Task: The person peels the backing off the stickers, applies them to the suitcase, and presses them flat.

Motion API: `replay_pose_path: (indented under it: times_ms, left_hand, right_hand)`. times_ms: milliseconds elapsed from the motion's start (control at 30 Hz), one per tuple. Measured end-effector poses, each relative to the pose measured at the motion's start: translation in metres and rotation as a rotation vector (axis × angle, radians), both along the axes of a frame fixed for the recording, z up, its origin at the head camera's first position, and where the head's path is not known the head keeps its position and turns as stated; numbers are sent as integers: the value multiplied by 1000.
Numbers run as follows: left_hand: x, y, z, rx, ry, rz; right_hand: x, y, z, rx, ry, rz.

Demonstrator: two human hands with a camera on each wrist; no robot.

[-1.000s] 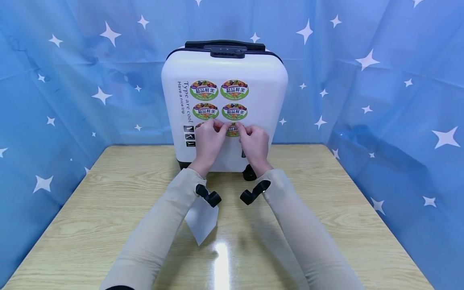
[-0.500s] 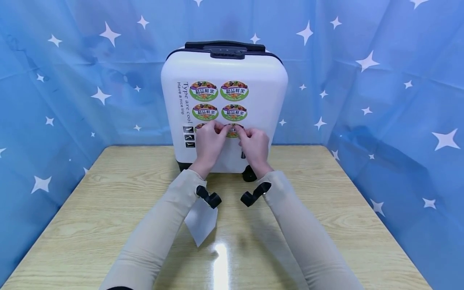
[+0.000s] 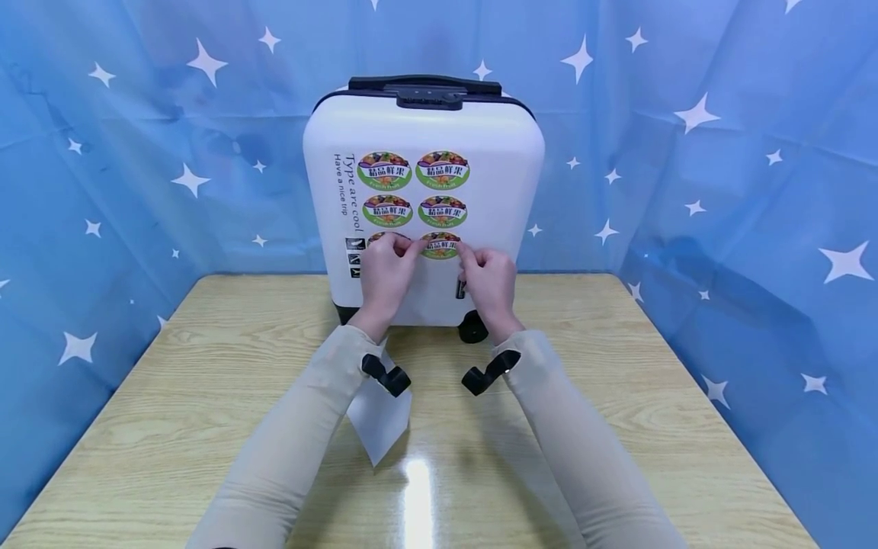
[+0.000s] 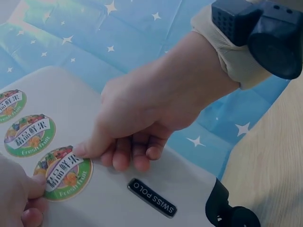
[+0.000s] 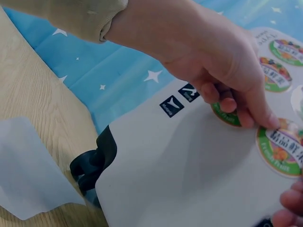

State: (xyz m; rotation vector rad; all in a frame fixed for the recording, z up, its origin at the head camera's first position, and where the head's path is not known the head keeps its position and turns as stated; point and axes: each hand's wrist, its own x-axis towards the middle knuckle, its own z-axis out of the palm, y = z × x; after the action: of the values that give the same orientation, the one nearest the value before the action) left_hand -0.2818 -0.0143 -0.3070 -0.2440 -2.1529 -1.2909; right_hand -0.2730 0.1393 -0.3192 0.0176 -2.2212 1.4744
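A white suitcase stands upright with several oval fruit stickers on its front in two columns. My left hand rests its thumb on the left edge of the lowest right-column sticker. On that sticker's right edge lies the thumb of my right hand. In the left wrist view the right hand has its other fingers loosely curled beneath, and the sticker looks flat on the case. The left hand partly hides the lowest left-column sticker in the right wrist view.
A white paper sheet lies on the wooden table, partly under the left forearm. The suitcase has a black wheel at lower right and a SWISS POLO badge. Blue star-patterned curtain surrounds the table.
My hands have moved apart, from close together over the lowest right-column sticker to its opposite edges, so more of its face shows. Suitcase and paper stay in place.
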Motion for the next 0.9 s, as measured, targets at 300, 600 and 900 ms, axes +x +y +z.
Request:
replay_pose_path:
  times_ms: [300, 600, 900]
  left_hand:
    - [-1, 0, -10, 21, 10, -6]
    - [2, 7, -17, 55, -4, -25]
    - [0, 16, -30, 23, 12, -50]
  right_hand:
    - [-1, -3, -11, 3, 51, 2]
    - [-2, -8, -17, 5, 46, 7]
    - [-3, -7, -19, 26, 17, 7]
